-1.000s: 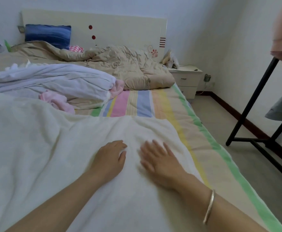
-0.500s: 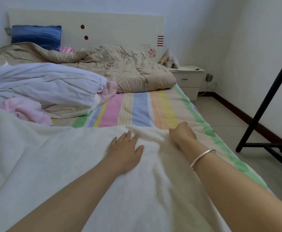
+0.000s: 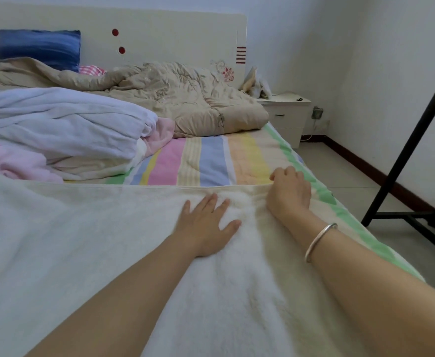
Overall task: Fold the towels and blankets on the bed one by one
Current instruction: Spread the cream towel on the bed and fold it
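white blanket [image 3: 87,253] spread on bed [image 3: 211,161], near end | L hand [image 3: 206,225] flat, fingers straight, pressing by far edge, holds nothing | R hand [image 3: 289,191] curled on far-right corner, prob pinching | risk: L pin + R pull → bunched, skewed fold

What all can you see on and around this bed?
white blanket: one, cream, spread across the near bed
striped sheet: one, pastel, covering the mattress
white bundle: one, white, crumpled left
pink cloth: count unclear, pink, around the bundle
beige quilt: one, beige, heaped by headboard
blue pillow: one, blue, against headboard
nightstand: one, white, right of headboard
black rack: one, black, floor at right
bracelet: one, silver, right wrist
left hand: one, flat on blanket
right hand: one, fingers curled on blanket's far corner
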Available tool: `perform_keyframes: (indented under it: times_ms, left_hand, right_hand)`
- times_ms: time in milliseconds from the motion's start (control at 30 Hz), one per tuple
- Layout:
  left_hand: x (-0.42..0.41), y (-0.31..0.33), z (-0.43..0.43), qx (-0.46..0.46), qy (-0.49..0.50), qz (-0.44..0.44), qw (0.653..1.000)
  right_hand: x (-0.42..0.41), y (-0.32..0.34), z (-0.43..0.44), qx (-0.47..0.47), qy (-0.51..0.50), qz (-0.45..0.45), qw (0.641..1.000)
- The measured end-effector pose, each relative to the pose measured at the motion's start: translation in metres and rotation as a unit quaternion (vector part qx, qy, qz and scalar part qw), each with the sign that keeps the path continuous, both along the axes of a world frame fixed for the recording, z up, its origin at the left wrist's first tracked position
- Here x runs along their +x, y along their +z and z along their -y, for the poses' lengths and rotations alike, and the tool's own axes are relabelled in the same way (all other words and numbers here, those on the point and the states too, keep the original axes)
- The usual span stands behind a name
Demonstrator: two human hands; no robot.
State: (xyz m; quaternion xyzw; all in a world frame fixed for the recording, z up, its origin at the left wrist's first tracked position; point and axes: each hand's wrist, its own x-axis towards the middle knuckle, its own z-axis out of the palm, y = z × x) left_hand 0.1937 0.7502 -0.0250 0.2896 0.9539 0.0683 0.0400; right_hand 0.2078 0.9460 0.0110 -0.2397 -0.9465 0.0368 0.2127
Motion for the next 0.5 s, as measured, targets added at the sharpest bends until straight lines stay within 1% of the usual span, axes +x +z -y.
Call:
perform_keyframes:
  times_ms: [33,67,100,167,200,233,300,367,433,500]
  left_hand:
    - [0.000,0.001,0.000,0.014,-0.001,0.006,1.000]
    - [0.001,0.003,0.001,0.051,0.000,0.011,0.999]
    - [0.003,0.006,0.003,0.116,0.009,0.015,0.993]
    - [0.012,0.014,0.014,0.280,0.063,0.004,0.958]
    - [0.021,0.019,0.024,0.334,0.093,-0.009,0.938]
    - [0.030,0.024,0.034,0.357,0.111,-0.023,0.927]
    - [0.053,0.030,0.066,0.355,0.107,-0.049,0.928]
    - [0.077,0.034,0.106,0.339,0.078,-0.069,0.935]
    - [0.099,0.040,0.153,0.324,0.068,-0.082,0.940]
    - [0.114,0.048,0.199,0.310,0.072,-0.098,0.943]
  right_hand:
    - [0.003,0.000,0.012,0.000,0.018,-0.007,1.000]
    - [0.009,-0.001,0.028,-0.017,0.041,-0.002,0.999]
    - [0.019,-0.006,0.044,-0.038,0.068,0.015,0.997]
    - [0.044,-0.024,0.070,-0.051,0.122,0.084,0.988]
    - [0.054,-0.031,0.075,-0.042,0.136,0.114,0.983]
    - [0.058,-0.035,0.074,-0.033,0.138,0.128,0.981]
    - [0.059,-0.027,0.080,-0.028,0.123,0.137,0.982]
    - [0.061,-0.011,0.105,-0.051,0.118,0.123,0.984]
    - [0.072,0.002,0.154,-0.068,0.171,0.106,0.977]
    - [0.090,0.007,0.210,-0.089,0.239,0.111,0.960]
